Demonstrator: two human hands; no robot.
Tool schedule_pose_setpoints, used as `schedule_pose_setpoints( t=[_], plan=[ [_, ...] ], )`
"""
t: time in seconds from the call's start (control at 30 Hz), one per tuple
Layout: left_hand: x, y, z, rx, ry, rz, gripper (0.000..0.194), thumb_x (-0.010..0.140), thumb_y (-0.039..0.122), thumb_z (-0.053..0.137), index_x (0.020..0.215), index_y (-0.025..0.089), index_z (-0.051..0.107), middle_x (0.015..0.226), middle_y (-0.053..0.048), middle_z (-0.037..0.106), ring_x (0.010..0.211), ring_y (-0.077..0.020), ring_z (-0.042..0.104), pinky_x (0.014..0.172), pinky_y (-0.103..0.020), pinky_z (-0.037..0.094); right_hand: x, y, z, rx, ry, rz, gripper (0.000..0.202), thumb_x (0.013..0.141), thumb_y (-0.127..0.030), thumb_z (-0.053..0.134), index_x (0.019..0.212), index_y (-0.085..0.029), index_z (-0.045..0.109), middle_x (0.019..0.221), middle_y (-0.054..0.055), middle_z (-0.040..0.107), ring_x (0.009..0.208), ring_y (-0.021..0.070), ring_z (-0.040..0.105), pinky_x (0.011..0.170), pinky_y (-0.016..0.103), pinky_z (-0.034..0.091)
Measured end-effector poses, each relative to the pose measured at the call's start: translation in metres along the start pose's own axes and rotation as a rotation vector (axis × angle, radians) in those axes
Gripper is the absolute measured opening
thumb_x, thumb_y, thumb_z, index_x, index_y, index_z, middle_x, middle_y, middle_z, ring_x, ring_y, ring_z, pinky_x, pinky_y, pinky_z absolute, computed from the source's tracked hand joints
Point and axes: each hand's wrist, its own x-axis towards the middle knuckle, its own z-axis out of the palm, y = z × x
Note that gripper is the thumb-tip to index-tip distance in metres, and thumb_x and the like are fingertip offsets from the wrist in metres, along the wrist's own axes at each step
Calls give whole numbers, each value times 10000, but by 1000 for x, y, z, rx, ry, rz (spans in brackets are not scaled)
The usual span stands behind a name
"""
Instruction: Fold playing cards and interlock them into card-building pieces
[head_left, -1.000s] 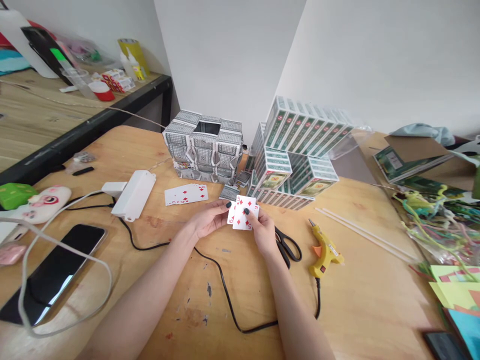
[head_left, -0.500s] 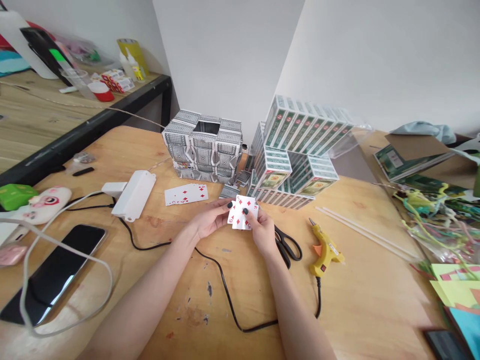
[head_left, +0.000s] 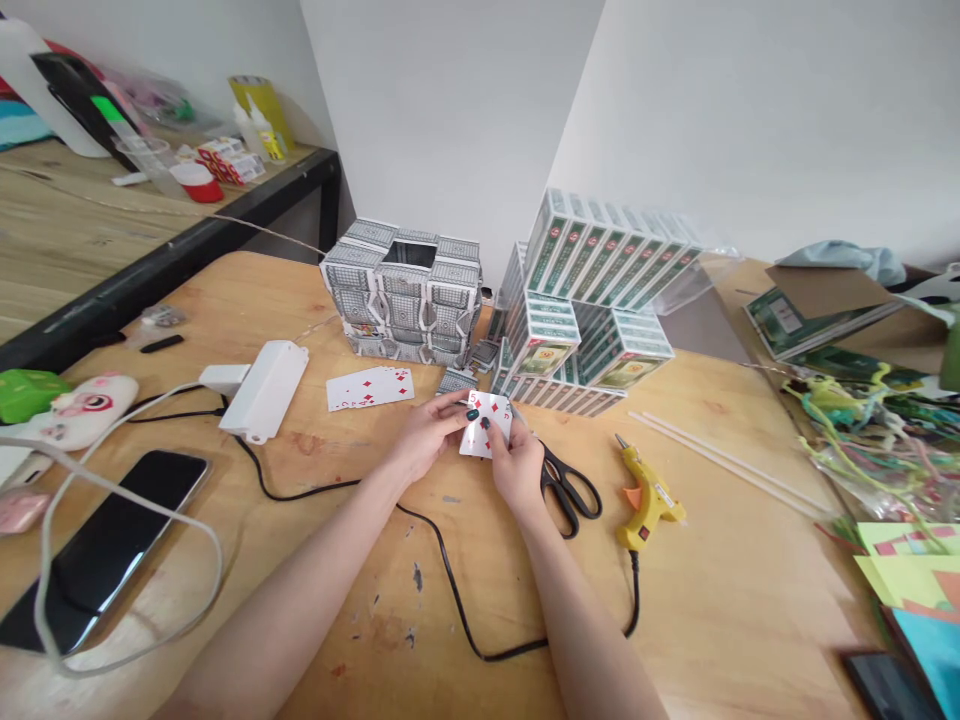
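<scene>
Playing cards [head_left: 478, 437], with a red five of diamonds on top, are held between both hands at the middle of the view. My left hand [head_left: 433, 432] pinches their left edge, thumb on top. On the right side my right hand [head_left: 519, 462] grips them, its thumb pressed on the face. A fanned row of diamond cards [head_left: 370, 389] lies on the table left of my hands. Behind stands a hollow block built of folded grey-backed cards [head_left: 405, 300]. Small folded cards [head_left: 457, 382] lie between that block and my hands.
Stacked green card boxes [head_left: 600, 300] stand at the back right. Black scissors [head_left: 571, 490] and a yellow glue gun [head_left: 646, 495] lie right of my right hand, beside clear sticks [head_left: 727, 462]. A black cable [head_left: 450, 570] crosses the table. A phone [head_left: 105, 550] and white power strip [head_left: 265, 390] lie left.
The held cards have come closer together, so the five of diamonds now covers most of the card beneath it. Both hands remain on them, and the view has shifted slightly.
</scene>
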Motion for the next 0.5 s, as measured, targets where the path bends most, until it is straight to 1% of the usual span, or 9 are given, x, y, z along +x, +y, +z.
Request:
schedule_pose_setpoints(
  t=[0.07, 0.17, 0.23, 0.33, 0.4, 0.5],
  plan=[
    [-1, -2, 2, 26, 35, 21, 446, 599, 101, 723, 1029, 168, 627, 846, -47, 697, 716, -137, 619, 662, -250, 472, -1, 0, 0, -14, 16, -12, 337, 771, -448, 499, 582, -171, 532, 488, -21, 494, 465, 121, 431, 447, 228, 315],
    [-1, -2, 3, 40, 43, 31, 418, 612, 122, 720, 1019, 160, 634, 853, -51, 698, 720, -139, 617, 661, -247, 469, 0, 1, -1, 59, -5, 21, 319, 767, -449, 507, 670, -155, 588, 561, 2, 571, 511, 140, 497, 473, 233, 361],
    [0, -1, 0, 16, -5, 3, 312, 638, 141, 704, 946, 139, 657, 837, -57, 699, 712, -138, 617, 682, -253, 472, 1, 2, -1, 143, -21, 65, 327, 763, -454, 515, 759, -145, 622, 649, 28, 633, 575, 166, 556, 511, 246, 407],
    [0, 2, -6, -29, -91, -75, 120, 697, 175, 657, 799, 112, 666, 799, -73, 697, 718, -150, 623, 731, -273, 478, 2, 3, -1, 264, -22, 89, 355, 764, -468, 511, 840, -142, 631, 763, 61, 675, 679, 201, 606, 579, 271, 457],
    [0, 3, -11, -52, -122, -117, 83, 726, 182, 630, 757, 110, 657, 778, -79, 695, 737, -163, 630, 774, -293, 476, 3, 3, -2, 313, -25, 80, 359, 765, -467, 511, 869, -144, 626, 822, 75, 682, 731, 215, 616, 621, 289, 474],
    [0, 4, -14, -63, -178, -153, 78, 731, 170, 626, 773, 109, 652, 779, -84, 694, 771, -172, 635, 826, -311, 464, 3, 2, -2, 330, -27, 76, 346, 761, -452, 523, 883, -143, 623, 852, 82, 686, 745, 221, 619, 649, 307, 484]
  ],
)
